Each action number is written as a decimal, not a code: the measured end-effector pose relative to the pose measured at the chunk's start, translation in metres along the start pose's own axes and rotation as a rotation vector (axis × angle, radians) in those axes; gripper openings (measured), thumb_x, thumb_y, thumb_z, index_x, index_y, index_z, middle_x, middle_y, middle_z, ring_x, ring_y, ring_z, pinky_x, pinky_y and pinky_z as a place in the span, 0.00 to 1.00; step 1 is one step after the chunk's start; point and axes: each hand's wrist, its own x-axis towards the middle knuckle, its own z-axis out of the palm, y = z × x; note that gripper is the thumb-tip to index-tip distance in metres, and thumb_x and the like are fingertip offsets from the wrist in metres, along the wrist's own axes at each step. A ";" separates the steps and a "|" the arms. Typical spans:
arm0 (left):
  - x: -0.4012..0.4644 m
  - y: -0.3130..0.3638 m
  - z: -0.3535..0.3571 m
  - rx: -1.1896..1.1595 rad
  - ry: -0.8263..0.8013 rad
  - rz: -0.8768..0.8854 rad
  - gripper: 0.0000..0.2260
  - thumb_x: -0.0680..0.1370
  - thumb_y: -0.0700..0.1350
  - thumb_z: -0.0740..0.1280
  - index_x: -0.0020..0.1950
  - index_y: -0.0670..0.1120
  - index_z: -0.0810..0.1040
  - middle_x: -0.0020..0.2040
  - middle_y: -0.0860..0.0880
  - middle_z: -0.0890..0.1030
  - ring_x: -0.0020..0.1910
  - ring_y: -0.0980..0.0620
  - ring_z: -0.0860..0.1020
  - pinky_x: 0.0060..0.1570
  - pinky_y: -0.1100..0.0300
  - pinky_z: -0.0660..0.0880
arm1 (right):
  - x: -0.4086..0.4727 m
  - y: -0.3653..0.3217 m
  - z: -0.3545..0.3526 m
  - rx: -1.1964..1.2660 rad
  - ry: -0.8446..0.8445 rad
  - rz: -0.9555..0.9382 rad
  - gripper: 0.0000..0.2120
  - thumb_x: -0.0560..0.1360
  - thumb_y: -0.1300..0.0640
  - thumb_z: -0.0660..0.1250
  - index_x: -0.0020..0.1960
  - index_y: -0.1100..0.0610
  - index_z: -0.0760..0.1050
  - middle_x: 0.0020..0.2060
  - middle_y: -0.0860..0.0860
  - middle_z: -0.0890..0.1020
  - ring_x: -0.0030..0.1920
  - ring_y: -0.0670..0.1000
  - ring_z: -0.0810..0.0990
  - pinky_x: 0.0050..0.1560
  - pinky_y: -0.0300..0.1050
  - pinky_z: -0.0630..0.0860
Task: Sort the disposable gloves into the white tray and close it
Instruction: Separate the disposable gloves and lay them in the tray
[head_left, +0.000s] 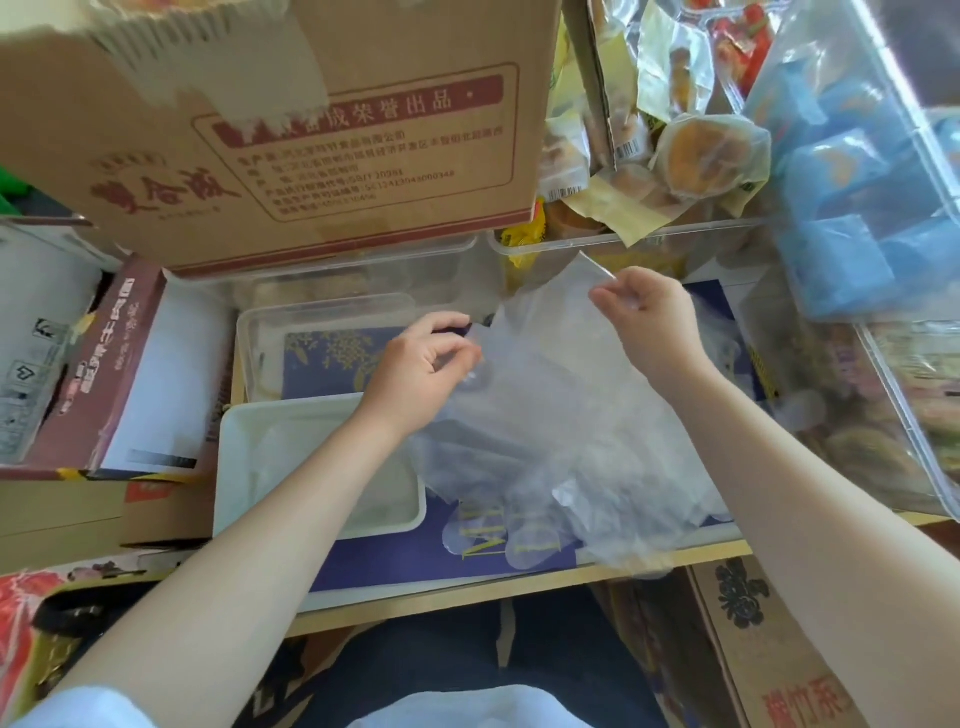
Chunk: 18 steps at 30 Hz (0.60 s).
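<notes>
1. The left hand (423, 366) pinches the left edge of a clear disposable glove (545, 364) between thumb and curled fingers, in the middle of the scene.
2. The right hand (652, 317) pinches the same glove at its far right corner, fingers closed on the thin film, holding it a little farther and higher than the left.
3. The glove hangs spread between the two hands, its finger end drooping toward the near side, over a loose heap of clear gloves (597, 483) that lies on the blue-printed surface (395, 561).
4. The white tray (244, 467) sits open just left of the heap, under the left forearm; what lies inside it is too pale to make out.
5. A clear plastic lid or container (270, 332) lies just beyond the tray, on the far side.
6. A large cardboard box (322, 140) with red printing stands at the far left.
7. Wrapped pastries (701, 150) fill a clear bin at the far right, with blue packets (852, 208) in a clear box beside them.
</notes>
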 end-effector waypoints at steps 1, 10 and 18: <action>0.000 -0.002 -0.004 0.010 0.026 -0.043 0.07 0.77 0.42 0.66 0.43 0.43 0.83 0.56 0.55 0.74 0.50 0.59 0.75 0.49 0.67 0.69 | 0.001 -0.001 -0.004 -0.014 0.027 -0.010 0.07 0.77 0.57 0.65 0.46 0.61 0.76 0.40 0.51 0.77 0.35 0.45 0.71 0.35 0.37 0.66; 0.013 -0.002 -0.035 0.089 0.155 -0.221 0.12 0.80 0.47 0.61 0.40 0.46 0.79 0.44 0.46 0.82 0.35 0.48 0.75 0.37 0.57 0.66 | -0.024 -0.040 -0.033 -0.010 -0.219 -0.265 0.02 0.72 0.58 0.71 0.42 0.52 0.81 0.27 0.39 0.76 0.30 0.38 0.72 0.34 0.27 0.66; 0.019 0.026 -0.038 -0.316 0.230 -0.185 0.11 0.80 0.44 0.61 0.45 0.43 0.81 0.43 0.50 0.82 0.42 0.60 0.78 0.44 0.71 0.72 | -0.061 -0.083 -0.037 -0.038 -0.887 -0.370 0.04 0.69 0.60 0.73 0.41 0.51 0.83 0.32 0.42 0.82 0.34 0.38 0.78 0.39 0.31 0.71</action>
